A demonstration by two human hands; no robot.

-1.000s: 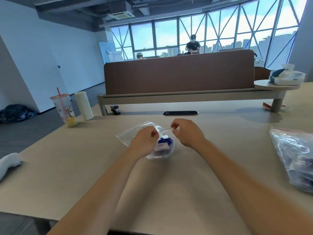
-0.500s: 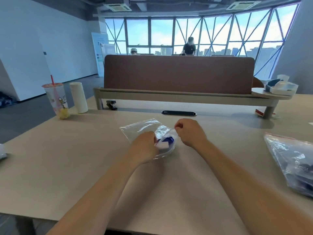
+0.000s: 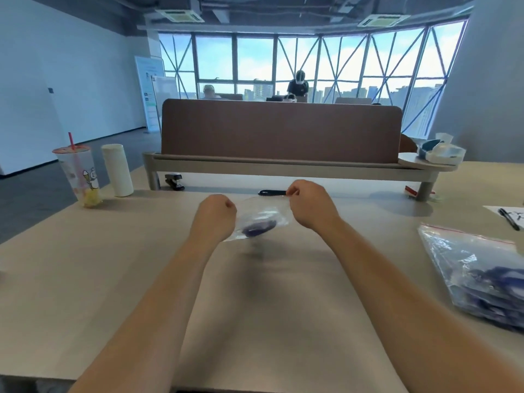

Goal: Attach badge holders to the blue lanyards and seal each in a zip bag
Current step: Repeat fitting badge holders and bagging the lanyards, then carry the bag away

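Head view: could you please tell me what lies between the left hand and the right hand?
In the head view, a clear zip bag holding a blue lanyard stretches between the left hand and right hand, both pinching it.

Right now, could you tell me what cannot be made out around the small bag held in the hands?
1. Head view: small zip bag, held by left hand and right hand, is motion-blurred; sealed or not, unclear.
2. Blue lanyard inside: a smear; badge holder indistinguishable.
3. Large bag: head view, cut off by right edge; contents uncountable.
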